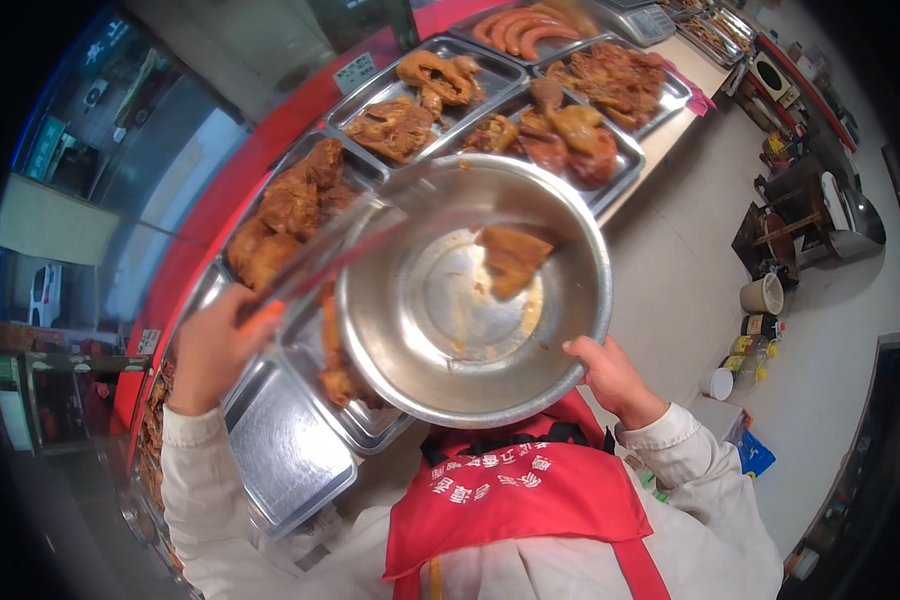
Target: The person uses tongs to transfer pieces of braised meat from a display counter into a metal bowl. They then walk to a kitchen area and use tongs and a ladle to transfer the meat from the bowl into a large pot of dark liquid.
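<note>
My right hand grips the rim of a wide stainless steel basin, thumb over the edge. The basin is tilted so its inside faces me. One brown piece of cooked meat lies in it, with oily residue and crumbs around the piece. My left hand is closed around long metal tongs with an orange part near the grip. Motion blurs the tongs. They reach up and right past the basin's left rim, and I cannot tell whether their tips hold anything. Beneath them a metal tray holds large browned pieces of cooked meat.
Several steel trays of cooked food line the counter, including poultry, reddish meat pieces and sausages. A bare metal tray sits near my left forearm. A scale stands at the far end. Bottles stand on the floor at right.
</note>
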`<action>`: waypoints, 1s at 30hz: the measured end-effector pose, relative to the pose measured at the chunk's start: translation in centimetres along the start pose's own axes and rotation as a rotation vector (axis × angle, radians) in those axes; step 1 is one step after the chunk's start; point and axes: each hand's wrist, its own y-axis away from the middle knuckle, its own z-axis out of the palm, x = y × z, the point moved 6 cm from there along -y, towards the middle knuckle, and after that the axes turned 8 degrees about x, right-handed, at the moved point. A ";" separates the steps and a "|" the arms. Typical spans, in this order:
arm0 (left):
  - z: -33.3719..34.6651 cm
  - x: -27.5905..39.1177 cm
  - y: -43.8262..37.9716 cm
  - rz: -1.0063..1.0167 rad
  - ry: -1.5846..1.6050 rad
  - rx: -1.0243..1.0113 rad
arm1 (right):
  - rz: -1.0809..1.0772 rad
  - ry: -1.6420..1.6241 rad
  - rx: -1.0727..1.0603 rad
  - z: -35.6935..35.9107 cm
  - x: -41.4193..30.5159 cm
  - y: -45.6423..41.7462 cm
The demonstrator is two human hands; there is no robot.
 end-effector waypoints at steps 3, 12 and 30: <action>0.7 5.7 1.0 0.374 -0.137 0.001 | -0.021 0.022 0.002 0.3 -0.3 0.0; 3.8 9.6 -4.4 0.779 -0.351 0.116 | -0.057 0.084 -0.065 0.4 -1.1 -0.2; 8.8 4.8 0.6 0.177 -0.050 -0.191 | 0.011 0.058 -0.066 0.1 -0.9 -0.3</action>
